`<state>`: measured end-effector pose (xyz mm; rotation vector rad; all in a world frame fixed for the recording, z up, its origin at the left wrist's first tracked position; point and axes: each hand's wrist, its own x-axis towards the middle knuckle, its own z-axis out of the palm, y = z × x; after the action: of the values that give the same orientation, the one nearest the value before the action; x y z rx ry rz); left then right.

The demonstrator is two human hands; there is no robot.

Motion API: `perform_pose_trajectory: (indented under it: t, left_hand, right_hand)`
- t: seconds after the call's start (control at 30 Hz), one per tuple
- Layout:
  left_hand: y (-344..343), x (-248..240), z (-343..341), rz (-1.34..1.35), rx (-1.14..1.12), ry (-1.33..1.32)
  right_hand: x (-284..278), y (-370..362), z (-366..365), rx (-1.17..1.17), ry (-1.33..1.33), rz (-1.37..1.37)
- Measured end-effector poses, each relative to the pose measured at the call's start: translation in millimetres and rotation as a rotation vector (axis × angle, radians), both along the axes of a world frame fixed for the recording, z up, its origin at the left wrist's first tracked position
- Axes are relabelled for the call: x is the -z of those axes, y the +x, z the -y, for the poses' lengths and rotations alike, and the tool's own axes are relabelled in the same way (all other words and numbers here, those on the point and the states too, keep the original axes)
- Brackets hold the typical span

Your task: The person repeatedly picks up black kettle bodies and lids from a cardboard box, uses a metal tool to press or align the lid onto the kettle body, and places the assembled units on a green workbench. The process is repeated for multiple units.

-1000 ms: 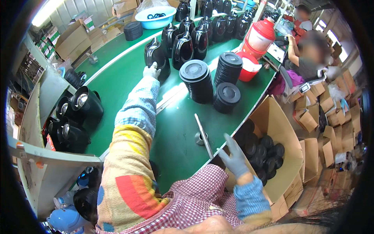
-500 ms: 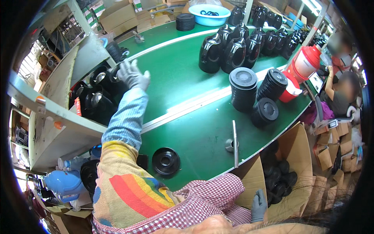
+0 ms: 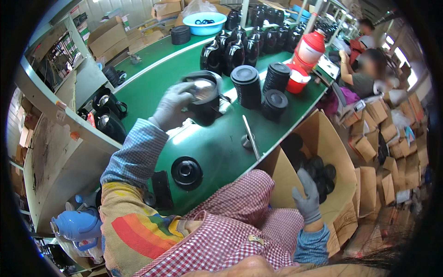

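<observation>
My gloved left hand [image 3: 174,107] grips the rim of a black jug body [image 3: 203,110], holding it tilted above the green table [image 3: 217,147]. Inside its mouth shows a silvery surface, and motion blurs it slightly. Close to me on the table lies a round black part [image 3: 186,173] with a raised ring in its centre. At the lower right my gloved right hand [image 3: 308,196] is open, thumb apart from fingers and holding nothing, beside a cardboard box [image 3: 334,138]. That box holds several round black parts [image 3: 318,173].
More black jug bodies [image 3: 108,111] sit in the shelf at left. Stacked black lids [image 3: 245,87], shiny black jugs [image 3: 234,55] and a red jug [image 3: 310,48] stand farther back. A metal rod [image 3: 250,137] rises near the table edge. Co-workers [image 3: 364,69] sit at right.
My left hand has come away from the left shelf with a jug body and moved right over the table. My right hand has risen beside the box. The whole view has shifted.
</observation>
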<state>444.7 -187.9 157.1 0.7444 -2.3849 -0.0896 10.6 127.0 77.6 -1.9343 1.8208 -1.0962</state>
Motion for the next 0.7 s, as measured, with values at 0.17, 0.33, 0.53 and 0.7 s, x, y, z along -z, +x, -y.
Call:
perform_pose_trajectory:
  t: [0.17,0.33,0.53,0.7]
  left_hand:
    - [-115.6,-36.9,-96.5,0.046,0.776,0.205]
    - [-181.1,-11.0,-163.8,0.014,1.189,0.433]
    - [-195.1,34.5,-179.3,-0.191,1.011,0.741]
    - [-178.0,151.5,-189.3,-0.361,0.605,1.751]
  right_hand:
    - [-84.4,22.2,-12.0,-0.095,-0.216,-0.323]
    - [-99.3,30.0,-60.2,-0.252,-0.150,-0.208]
    - [-77.5,30.9,-118.7,0.013,-0.219,-0.089]
    - [-93.4,26.8,-120.7,0.084,-0.376,-0.002]
